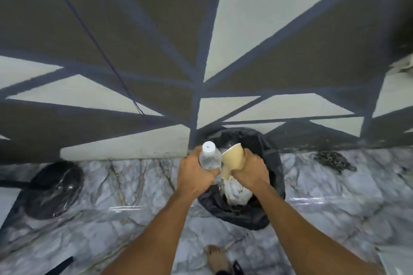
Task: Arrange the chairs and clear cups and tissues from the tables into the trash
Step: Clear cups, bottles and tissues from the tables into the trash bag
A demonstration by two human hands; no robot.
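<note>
Gripping a clear white-capped plastic bottle (209, 156), the left hand (196, 175) hangs beside the right hand (251, 172), which clutches a tan paper cup (234, 158), both above the black-bagged trash bin (243, 219) (presumably for dropping).

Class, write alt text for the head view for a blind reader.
Over a black-lined trash bin, the left hand grips a clear plastic bottle and the right hand grips a tan paper cup. Crumpled white tissue shows beneath them.
</note>
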